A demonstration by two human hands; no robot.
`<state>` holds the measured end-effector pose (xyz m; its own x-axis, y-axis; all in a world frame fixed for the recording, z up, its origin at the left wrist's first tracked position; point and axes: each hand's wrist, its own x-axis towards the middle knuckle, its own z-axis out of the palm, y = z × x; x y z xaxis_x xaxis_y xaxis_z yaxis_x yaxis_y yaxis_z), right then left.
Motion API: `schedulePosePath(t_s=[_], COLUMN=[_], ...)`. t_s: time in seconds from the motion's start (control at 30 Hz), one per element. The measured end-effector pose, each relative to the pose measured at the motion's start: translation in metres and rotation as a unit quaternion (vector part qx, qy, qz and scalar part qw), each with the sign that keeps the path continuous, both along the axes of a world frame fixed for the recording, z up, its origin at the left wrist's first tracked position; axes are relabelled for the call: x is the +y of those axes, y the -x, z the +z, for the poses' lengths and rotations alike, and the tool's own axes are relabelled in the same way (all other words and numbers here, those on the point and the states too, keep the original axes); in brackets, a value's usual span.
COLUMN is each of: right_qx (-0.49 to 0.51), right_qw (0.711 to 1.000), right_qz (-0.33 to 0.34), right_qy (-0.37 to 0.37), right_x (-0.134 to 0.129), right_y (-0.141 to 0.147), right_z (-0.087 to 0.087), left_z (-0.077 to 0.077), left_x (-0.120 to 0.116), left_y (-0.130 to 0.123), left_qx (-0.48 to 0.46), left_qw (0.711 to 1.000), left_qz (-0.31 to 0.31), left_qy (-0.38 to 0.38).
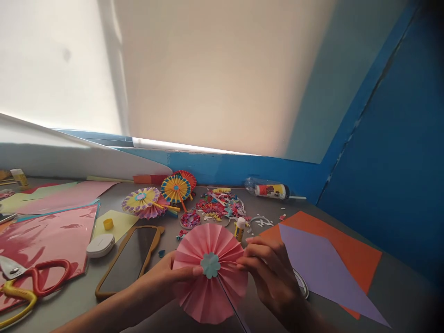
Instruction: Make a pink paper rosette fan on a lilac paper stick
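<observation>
A round pink pleated paper fan (225, 296) faces the camera at the lower middle, with a pale blue flower-shaped paper (210, 265) at its centre. My left hand (180, 273) holds the fan from its left side, the thumb resting by the flower. At the right rim, the fingers of my right hand (268, 263) pinch the edge of the pleats. A thin dark line runs from the flower down over the fan's lower right part. Just behind the fan stands a glue stick (239, 229) without its cap.
Finished paper fans (176, 188) and paper scraps (220, 206) lie at the back. A phone (130, 259), white case (100, 245), yellow cap (108, 224) and scissors (31, 282) are on the left. Purple paper (322, 263) overlaps orange paper (360, 249) on the right; a glue bottle (272, 191) lies behind.
</observation>
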<state>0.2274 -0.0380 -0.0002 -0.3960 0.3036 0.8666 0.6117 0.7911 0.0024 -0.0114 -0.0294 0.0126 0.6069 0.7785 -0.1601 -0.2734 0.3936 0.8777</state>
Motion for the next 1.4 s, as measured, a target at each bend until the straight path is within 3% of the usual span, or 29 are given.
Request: schedulePosePath(t_s=[0.13,0.3,0.4,0.5,0.73,0.93,1.07,1.2,1.3,1.4], right_qx=[-0.021,0.009,0.04,0.03,0.07,0.04,0.029,-0.012,0.0,0.004], right_qw=[0.999,0.998,0.996,0.997,0.981,0.995,0.993,0.992,0.997,0.999], right_qz=[-0.015,0.042,0.075,0.065,0.101,0.04,0.06,0.094,0.065,0.033], right_qy=[-0.024,0.047,0.035,0.028,0.152,0.08,0.099,0.079,0.031,0.037], right_x=[-0.001,0.001,0.0,0.0,0.005,-0.002,-0.004,-0.004,-0.004,-0.003], right_y=[0.001,0.0,-0.002,-0.003,0.004,-0.002,-0.004,-0.001,0.0,0.0], right_z=[-0.003,0.001,0.006,0.006,0.001,-0.007,-0.014,-0.006,0.003,0.003], left_z=[-0.002,0.0,0.0,0.001,0.005,-0.003,-0.003,-0.001,-0.001,0.002], left_x=[0.005,0.007,0.006,0.005,0.003,0.006,0.008,0.009,0.009,0.009], left_y=[0.004,0.008,0.007,0.006,0.006,0.004,0.007,0.008,0.009,0.01], left_qx=[0.012,0.074,0.083,0.07,0.055,0.067,0.076,0.072,0.065,0.058], left_qw=[1.0,0.997,0.995,0.996,0.998,0.998,0.997,0.997,0.996,0.996], left_qz=[-0.002,0.025,0.042,0.047,0.036,0.017,0.014,0.024,0.052,0.052], left_qy=[0.005,-0.025,-0.02,-0.014,-0.016,0.004,0.001,-0.012,-0.024,-0.039])
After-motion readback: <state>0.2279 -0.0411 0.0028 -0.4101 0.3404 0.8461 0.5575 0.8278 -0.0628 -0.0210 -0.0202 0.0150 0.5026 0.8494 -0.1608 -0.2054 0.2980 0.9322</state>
